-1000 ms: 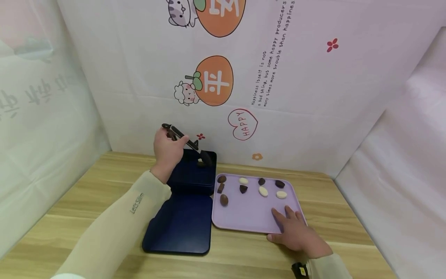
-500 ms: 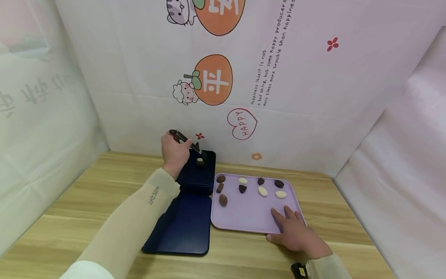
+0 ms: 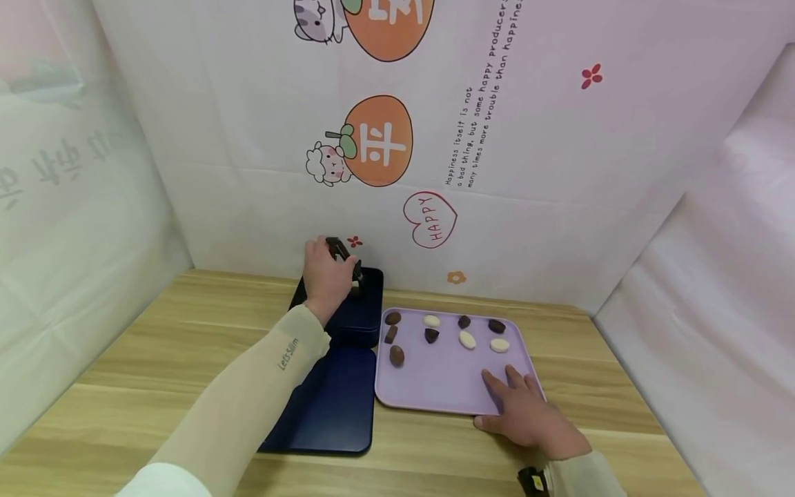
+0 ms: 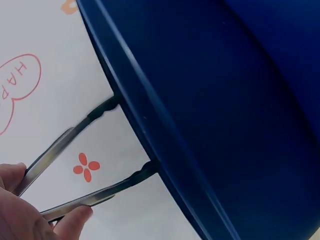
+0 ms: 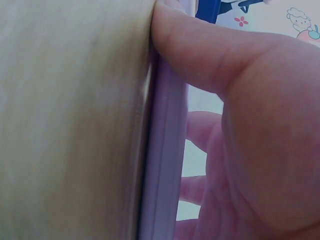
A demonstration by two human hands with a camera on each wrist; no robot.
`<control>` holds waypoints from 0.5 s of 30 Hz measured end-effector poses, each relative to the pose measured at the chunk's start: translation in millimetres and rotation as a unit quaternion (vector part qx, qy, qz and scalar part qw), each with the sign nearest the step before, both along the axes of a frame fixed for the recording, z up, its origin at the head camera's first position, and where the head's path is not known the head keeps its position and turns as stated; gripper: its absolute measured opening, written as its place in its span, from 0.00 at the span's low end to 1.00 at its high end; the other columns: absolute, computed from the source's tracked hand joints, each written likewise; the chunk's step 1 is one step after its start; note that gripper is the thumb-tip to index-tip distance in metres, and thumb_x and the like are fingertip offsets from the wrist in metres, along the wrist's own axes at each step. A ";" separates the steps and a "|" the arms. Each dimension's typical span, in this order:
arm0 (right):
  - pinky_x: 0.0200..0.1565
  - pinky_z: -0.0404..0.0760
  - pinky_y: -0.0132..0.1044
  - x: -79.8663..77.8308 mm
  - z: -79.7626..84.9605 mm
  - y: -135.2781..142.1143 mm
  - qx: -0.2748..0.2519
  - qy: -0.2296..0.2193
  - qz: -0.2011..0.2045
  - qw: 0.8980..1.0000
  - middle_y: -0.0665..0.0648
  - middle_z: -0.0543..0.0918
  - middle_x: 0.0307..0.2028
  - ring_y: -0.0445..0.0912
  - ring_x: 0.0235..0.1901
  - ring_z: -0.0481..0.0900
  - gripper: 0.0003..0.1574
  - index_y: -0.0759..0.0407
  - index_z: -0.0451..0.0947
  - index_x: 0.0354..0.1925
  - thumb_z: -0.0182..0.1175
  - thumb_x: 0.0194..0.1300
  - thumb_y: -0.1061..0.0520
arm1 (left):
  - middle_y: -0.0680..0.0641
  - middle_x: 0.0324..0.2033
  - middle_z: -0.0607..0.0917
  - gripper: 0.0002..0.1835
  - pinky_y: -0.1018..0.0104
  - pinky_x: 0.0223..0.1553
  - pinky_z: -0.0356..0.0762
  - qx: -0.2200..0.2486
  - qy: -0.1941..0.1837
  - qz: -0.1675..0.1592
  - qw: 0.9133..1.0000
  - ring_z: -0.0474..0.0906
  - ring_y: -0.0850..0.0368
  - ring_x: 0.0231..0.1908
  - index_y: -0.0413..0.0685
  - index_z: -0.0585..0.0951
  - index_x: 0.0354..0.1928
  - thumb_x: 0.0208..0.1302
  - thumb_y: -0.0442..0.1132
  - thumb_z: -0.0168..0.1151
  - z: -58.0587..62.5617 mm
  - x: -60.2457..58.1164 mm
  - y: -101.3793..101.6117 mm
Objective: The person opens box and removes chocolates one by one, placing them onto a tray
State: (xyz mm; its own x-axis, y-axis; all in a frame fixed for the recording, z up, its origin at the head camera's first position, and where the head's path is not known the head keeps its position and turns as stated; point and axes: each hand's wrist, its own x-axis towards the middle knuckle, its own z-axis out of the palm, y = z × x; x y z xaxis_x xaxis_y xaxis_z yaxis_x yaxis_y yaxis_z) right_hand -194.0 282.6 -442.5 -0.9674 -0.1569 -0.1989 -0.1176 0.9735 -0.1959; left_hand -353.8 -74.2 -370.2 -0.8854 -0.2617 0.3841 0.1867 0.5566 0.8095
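My left hand (image 3: 328, 279) grips a pair of black-and-silver tongs (image 4: 65, 145) over the dark blue box (image 3: 371, 319) at the back. Spread apart, the two tong arms reach down past the box rim, which hides their tips in the left wrist view. A small pale and brown piece (image 3: 355, 288) shows inside the box beside the tongs, partly covered by my hand. My right hand (image 3: 524, 414) rests with fingers spread on the near right corner of a light purple tray (image 3: 435, 390). Its thumb lies along the tray's near edge (image 5: 167, 135).
On the tray sit several chocolates: brown ones (image 3: 397, 356) at the left, white (image 3: 467, 339) and dark ones (image 3: 496, 326) further right. A dark blue lid (image 3: 338, 407) lies in front of the box. A printed white cloth (image 3: 528, 228) rises behind the wooden table (image 3: 435, 462).
My left hand has moved right and slightly down, bringing the tongs lower and steeper into the box. The right hand and the chocolates on the tray stay put.
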 end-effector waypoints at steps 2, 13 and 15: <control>0.51 0.56 0.81 -0.4 -0.5 0.0 0.002 0.001 0.002 1.000 0.77 0.52 0.71 0.81 0.66 0.46 0.61 0.54 0.63 0.74 0.63 0.54 0.22 | 0.40 0.48 0.68 0.25 0.49 0.47 0.72 -0.005 0.004 -0.003 1.000 0.69 0.44 0.41 0.40 0.72 0.56 0.65 0.47 0.68 -0.3 1.4 -0.6; 0.52 0.57 0.81 -2.2 -2.7 1.3 0.000 -0.006 0.002 1.000 0.78 0.51 0.72 0.81 0.66 0.46 0.61 0.53 0.63 0.74 0.63 0.54 0.22 | 0.38 0.52 0.68 0.28 0.47 0.50 0.72 -0.011 -0.006 -0.006 1.000 0.70 0.41 0.43 0.38 0.68 0.63 0.68 0.45 0.64 4.2 5.1 -8.7; 0.52 0.56 0.80 -2.2 -2.5 1.4 0.000 -0.008 0.001 1.000 0.77 0.51 0.72 0.81 0.66 0.46 0.61 0.53 0.63 0.74 0.62 0.54 0.22 | 0.38 0.52 0.68 0.28 0.47 0.50 0.72 -0.010 -0.008 -0.006 1.000 0.70 0.41 0.43 0.39 0.68 0.63 0.68 0.45 0.65 4.5 4.9 -9.3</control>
